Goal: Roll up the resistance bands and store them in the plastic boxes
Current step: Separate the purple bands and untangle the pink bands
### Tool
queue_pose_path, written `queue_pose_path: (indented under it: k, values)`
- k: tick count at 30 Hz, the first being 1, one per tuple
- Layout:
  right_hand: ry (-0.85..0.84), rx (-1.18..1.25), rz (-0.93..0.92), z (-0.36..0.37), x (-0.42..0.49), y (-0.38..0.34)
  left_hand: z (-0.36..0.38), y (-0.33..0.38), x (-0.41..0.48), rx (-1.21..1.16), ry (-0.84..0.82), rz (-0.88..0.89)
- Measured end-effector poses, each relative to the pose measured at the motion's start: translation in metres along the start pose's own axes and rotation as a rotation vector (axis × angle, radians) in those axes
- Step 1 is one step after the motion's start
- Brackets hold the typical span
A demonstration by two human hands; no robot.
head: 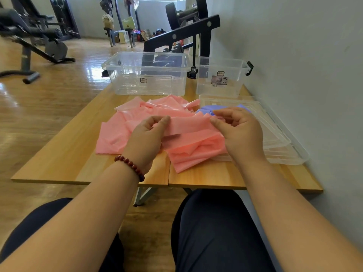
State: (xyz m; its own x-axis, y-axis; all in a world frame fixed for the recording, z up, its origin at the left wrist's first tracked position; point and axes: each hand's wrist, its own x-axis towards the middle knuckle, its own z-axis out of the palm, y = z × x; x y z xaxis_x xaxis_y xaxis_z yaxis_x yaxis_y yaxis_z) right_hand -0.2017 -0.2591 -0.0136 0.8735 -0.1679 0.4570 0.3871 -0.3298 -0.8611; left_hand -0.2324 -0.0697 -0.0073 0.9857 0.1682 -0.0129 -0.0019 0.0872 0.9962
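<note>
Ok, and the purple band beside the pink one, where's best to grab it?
Probably pinch the purple band at its exposed raised fold beyond the right hand, coming from above on the wall side. It lies bunched on the clear lid, and the pink band overlaps its left edge, so that side looks buried.
</note>
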Motion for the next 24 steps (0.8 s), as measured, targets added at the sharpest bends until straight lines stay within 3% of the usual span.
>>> queue_pose_path:
  k: [4,9,17,24]
  values:
    - [0.051,-0.058,-0.021,0.0,0.001,0.002,-0.003,-0.009,0.002,-0.052,-0.065,-0.019]
    - [0.035,-0.068,-0.008,-0.004,0.002,0.005,-0.004,-0.007,0.003,0.015,0.046,0.037]
    - [-0.003,-0.189,-0.085,0.002,0.002,0.01,0.002,-0.008,0.019,0.22,0.093,0.155]
    - [-0.037,-0.252,-0.129,0.009,0.008,0.013,0.012,-0.014,0.036,0.126,-0.012,-0.009]
